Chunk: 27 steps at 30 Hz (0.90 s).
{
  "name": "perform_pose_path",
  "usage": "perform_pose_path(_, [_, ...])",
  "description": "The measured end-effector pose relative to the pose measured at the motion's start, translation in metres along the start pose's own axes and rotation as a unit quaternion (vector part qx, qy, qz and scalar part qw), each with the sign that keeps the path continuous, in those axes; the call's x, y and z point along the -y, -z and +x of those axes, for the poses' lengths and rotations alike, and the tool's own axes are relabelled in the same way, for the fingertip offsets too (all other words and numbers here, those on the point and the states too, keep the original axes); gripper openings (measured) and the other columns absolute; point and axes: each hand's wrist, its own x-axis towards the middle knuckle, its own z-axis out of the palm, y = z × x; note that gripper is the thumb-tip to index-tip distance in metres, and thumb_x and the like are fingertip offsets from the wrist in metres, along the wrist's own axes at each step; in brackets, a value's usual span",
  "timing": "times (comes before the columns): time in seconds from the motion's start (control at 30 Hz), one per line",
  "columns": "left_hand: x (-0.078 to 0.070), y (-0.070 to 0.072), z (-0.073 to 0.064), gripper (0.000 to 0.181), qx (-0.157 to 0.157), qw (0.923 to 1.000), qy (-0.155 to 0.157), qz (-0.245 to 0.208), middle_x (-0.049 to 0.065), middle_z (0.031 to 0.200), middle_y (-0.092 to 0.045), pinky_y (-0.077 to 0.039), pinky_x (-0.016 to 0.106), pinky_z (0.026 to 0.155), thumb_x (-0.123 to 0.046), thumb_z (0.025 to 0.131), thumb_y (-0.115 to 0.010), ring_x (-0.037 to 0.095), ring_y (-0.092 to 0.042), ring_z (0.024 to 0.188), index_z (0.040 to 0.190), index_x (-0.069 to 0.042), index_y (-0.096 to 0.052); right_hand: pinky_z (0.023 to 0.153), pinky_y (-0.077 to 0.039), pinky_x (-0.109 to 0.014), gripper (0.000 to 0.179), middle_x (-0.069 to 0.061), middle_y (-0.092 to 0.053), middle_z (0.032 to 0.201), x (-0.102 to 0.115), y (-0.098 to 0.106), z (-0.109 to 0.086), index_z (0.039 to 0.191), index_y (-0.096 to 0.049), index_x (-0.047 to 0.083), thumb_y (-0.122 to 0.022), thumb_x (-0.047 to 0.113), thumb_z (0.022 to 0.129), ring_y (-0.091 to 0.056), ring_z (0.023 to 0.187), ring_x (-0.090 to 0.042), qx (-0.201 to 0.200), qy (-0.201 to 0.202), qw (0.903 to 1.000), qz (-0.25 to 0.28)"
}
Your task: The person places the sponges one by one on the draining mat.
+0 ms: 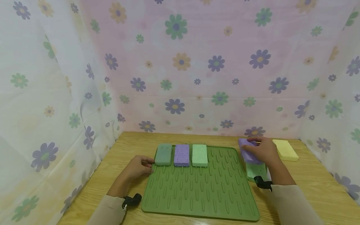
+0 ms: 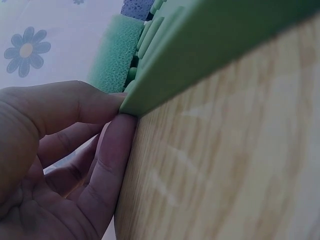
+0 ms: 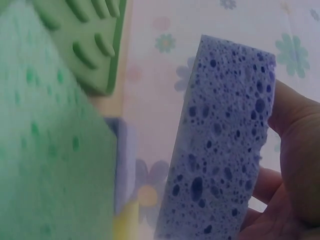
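Head view: held a purple sponge [image 1: 248, 153] in the right hand [image 1: 265, 151], off the tabletop [image 1: 312, 178] and beyond the right edge of a green ridged mat [image 1: 202, 190], with the grip clamped on its sides. Held it tilted near a pale green sponge [image 1: 256, 172], apart from it in the right wrist view. Glimpsed a lavender block [image 3: 126, 170] by that sponge, without being able to tell beneath or beside. Pinched the mat's left edge in the left hand [image 1: 137, 166], with that grip clamped between thumb and finger. Saw three in a row along the mat's far side: a teal-green sponge [image 1: 163, 154] leftmost, a speckled violet sponge [image 1: 181, 155] midmost, a mint sponge [image 1: 199, 155] rightmost. Saw a yellow sponge [image 1: 285, 150] lying flat to the right of the right hand. Wore beige sleeves [image 1: 295, 203]. Worked before a flower-print cloth [image 1: 197, 47].
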Motion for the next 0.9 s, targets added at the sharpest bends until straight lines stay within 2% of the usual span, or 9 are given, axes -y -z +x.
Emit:
perform_pose_path(0.27, [0.004,0.0,0.004,0.04,-0.006,1.0,0.004,0.005,0.013,0.115,-0.068,-0.062,0.035,0.077,-0.005,0.088,-0.079,0.022,-0.064,0.099,0.127,-0.003,-0.071,0.064,-0.061,-0.035,0.072,-0.035,-0.053,0.144,0.015,-0.016,0.001,0.137,-0.067,0.007,-0.082,0.054,0.085,-0.068,0.103,-0.04,0.012,-0.002,0.9999,0.01])
perform_pose_path(0.47, [0.003,0.0,0.005,0.04,0.0,1.0,0.003,0.004,0.014,0.115,-0.068,-0.063,0.035,0.077,-0.006,0.089,-0.079,0.022,-0.065,0.1,0.128,-0.003,-0.07,0.065,-0.06,-0.034,0.07,-0.033,-0.056,0.142,0.023,-0.029,0.002,0.137,-0.067,0.009,-0.081,0.055,0.085,-0.069,0.1,-0.037,0.016,-0.008,0.9998,0.006])
perform_pose_path(0.63, [0.003,0.001,0.005,0.042,0.002,1.0,0.005,0.001,0.015,0.115,-0.067,-0.062,0.033,0.077,-0.007,0.088,-0.079,0.023,-0.064,0.101,0.128,-0.002,-0.07,0.068,-0.057,-0.031,0.066,-0.031,-0.058,0.14,0.03,-0.041,0.006,0.134,-0.069,0.009,-0.081,0.053,0.086,-0.066,0.107,-0.038,0.011,0.0,0.9999,0.003])
perform_pose_path(0.77, [0.004,0.001,0.004,0.042,0.002,1.0,0.001,0.003,0.015,0.115,-0.067,-0.062,0.033,0.076,-0.008,0.087,-0.08,0.023,-0.064,0.101,0.128,-0.002,-0.071,0.075,-0.058,-0.036,0.062,-0.029,-0.061,0.138,0.034,-0.05,0.007,0.13,-0.071,0.008,-0.082,0.05,0.085,-0.064,0.113,-0.04,0.005,0.012,0.9999,-0.001])
perform_pose_path(0.9, [0.005,0.0,0.004,0.042,0.003,1.0,0.001,0.0,0.015,0.115,-0.067,-0.063,0.033,0.077,-0.007,0.088,-0.079,0.023,-0.065,0.1,0.128,-0.002,-0.07,0.082,-0.058,-0.042,0.062,-0.028,-0.06,0.14,0.038,-0.057,0.007,0.131,-0.07,0.008,-0.081,0.05,0.086,-0.062,0.119,-0.041,0.015,0.013,0.9998,0.006])
